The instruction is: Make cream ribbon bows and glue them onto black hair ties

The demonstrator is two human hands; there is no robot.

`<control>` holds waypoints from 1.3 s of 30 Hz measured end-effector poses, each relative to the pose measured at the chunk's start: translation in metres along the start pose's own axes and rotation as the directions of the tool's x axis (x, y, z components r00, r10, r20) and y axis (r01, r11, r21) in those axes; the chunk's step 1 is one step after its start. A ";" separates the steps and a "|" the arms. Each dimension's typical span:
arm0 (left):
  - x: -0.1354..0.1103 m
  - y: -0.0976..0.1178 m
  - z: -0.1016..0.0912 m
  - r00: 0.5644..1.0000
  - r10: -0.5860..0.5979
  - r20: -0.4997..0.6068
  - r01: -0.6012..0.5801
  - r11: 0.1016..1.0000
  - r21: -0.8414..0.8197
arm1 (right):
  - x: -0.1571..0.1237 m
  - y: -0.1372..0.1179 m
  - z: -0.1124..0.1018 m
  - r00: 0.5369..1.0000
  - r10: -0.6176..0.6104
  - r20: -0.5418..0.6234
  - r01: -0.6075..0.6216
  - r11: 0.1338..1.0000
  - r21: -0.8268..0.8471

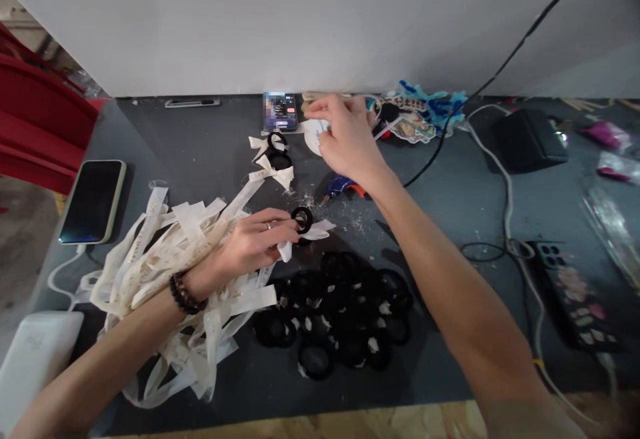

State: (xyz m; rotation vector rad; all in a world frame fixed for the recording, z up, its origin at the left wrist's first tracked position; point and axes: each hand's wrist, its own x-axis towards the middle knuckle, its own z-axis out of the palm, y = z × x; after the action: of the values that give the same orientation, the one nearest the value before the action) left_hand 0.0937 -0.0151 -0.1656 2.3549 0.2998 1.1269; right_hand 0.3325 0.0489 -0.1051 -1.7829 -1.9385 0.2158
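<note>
My left hand (263, 239) pinches a black hair tie (302, 219) with a white ribbon bow (320, 229), above the front pile. Higher up, my right hand (345, 132) has its thumb and forefinger curled at a white round disc (314, 137) with faint writing. Its other fingers are partly hidden. Below that hand lies a blue and orange glue gun (343, 185), partly covered by the forearm. Two black hair ties with white bows (274, 171) rest beside the phone. Loose black hair ties (335, 312) are heaped in front, several bearing small white bits.
Printed white ribbon strips (170, 272) spread under my left forearm. A lit phone (279, 111), a dark-screened phone (94, 200), a power bank (40, 352) and a box cutter (193, 103) lie around. Cables (507, 192) run along the right, near a black block (535, 139).
</note>
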 end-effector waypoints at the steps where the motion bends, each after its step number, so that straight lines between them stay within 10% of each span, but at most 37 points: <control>1: 0.000 0.000 0.000 1.000 0.001 -0.001 -0.001 1.000 0.005 | 0.007 0.001 0.003 1.000 -0.008 0.016 0.008 1.000 -0.001; 10: 0.005 0.000 0.001 0.998 -0.019 -0.053 0.020 1.000 0.017 | 0.061 -0.008 0.040 0.985 -0.002 0.172 0.023 0.993 -0.116; 16: 0.012 0.004 0.002 0.988 -0.081 -0.134 0.086 0.996 0.031 | -0.003 -0.021 -0.010 0.995 0.002 -0.104 -0.001 1.000 0.011; 24: 0.013 0.005 0.000 0.975 -0.172 -0.142 0.168 0.985 -0.037 | -0.105 -0.046 -0.037 0.950 -0.254 0.180 0.184 0.924 0.335; 39: 0.006 0.016 -0.004 0.881 -0.464 -0.090 0.461 0.886 -0.052 | -0.124 -0.053 -0.015 0.992 -0.026 -0.119 0.070 0.921 0.382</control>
State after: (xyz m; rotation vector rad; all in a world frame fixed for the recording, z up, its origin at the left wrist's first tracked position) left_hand 0.0942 -0.0252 -0.1508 2.0436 0.8287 1.0004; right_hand 0.2951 -0.0810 -0.0995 -1.4544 -1.7164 0.4390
